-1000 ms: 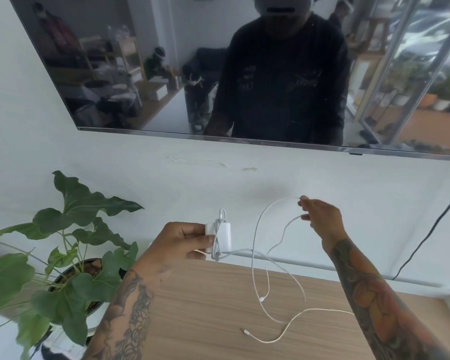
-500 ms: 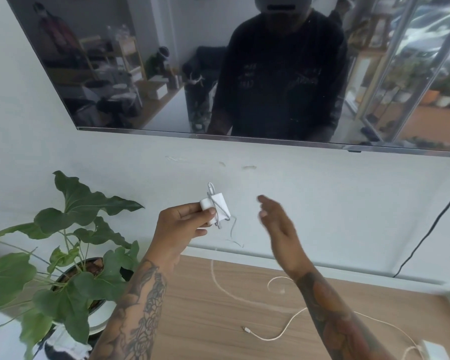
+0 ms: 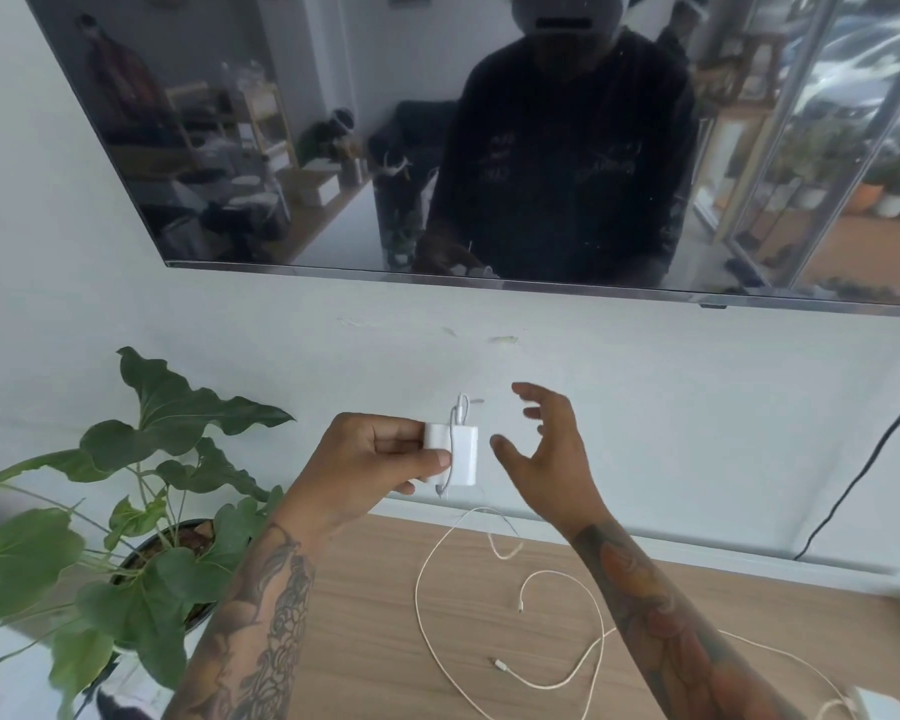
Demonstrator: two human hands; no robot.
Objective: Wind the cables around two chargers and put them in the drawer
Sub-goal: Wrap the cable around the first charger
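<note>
**Figure: Winding the first charger's cable**

My left hand (image 3: 380, 462) pinches the white charger (image 3: 457, 453) between thumb and curled fingers, held up in front of the wall above the wooden top (image 3: 385, 641). A turn or so of cable (image 3: 440, 589) crosses the block; the rest hangs down and lies in loose loops on the wood. My right hand (image 3: 546, 454) is just beside the charger, fingers spread and holding nothing. To wind well, I should catch the slack close to the block, keep light tension, and lay each turn beside the last. A second charger (image 3: 876, 705) lies at the lower right edge. No drawer is in view.
</note>
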